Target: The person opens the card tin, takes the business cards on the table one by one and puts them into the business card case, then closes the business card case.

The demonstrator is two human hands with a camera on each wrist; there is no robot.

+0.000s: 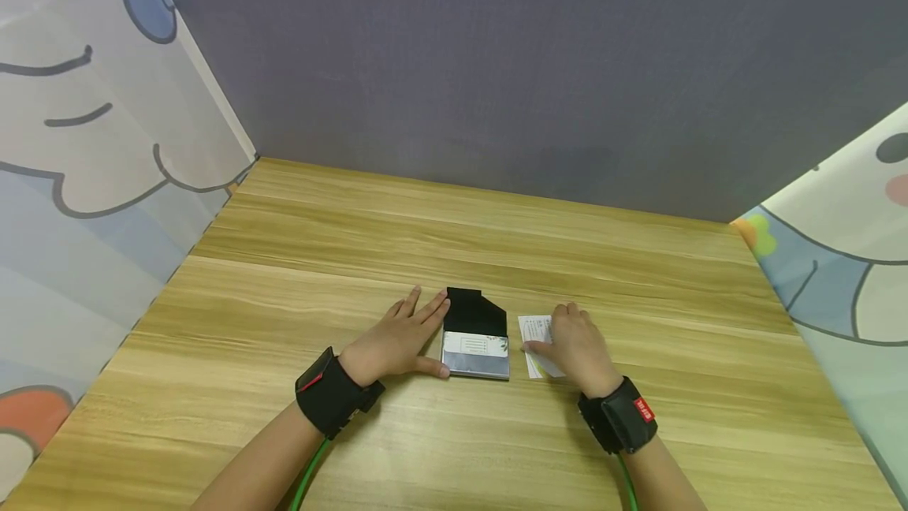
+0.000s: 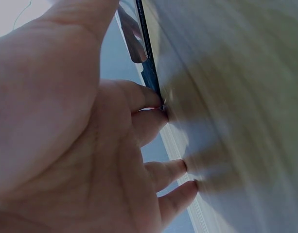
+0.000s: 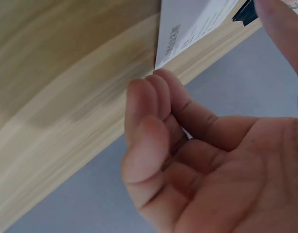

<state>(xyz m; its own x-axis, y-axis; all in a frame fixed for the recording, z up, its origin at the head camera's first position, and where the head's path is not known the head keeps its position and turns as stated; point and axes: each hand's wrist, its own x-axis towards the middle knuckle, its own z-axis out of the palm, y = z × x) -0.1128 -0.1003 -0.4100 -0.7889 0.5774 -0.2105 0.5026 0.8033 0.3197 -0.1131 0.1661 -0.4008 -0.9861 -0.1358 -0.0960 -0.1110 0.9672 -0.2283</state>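
Note:
A card case (image 1: 475, 365) lies on the table with its black flap (image 1: 471, 312) folded back. White cards (image 1: 477, 344) show inside it, above its silver front. My left hand (image 1: 397, 341) rests at the case's left side, fingers spread and fairly straight, with the thumb by its lower corner and the index finger by the flap. To the right of the case, my right hand (image 1: 578, 345) holds white business cards (image 1: 535, 328) that lie slightly fanned on the table. Its fingers (image 3: 144, 102) are curled at a card corner; the thumb lies across the cards. My palm hides their right part.
The wood-grain table (image 1: 355, 219) reaches back to a dark grey panel (image 1: 496, 69). Cartoon-printed panels (image 1: 92, 180) stand along both sides. Each wrist wears a black strap (image 1: 333, 393), with a green cable (image 1: 308, 479) running back along the forearm.

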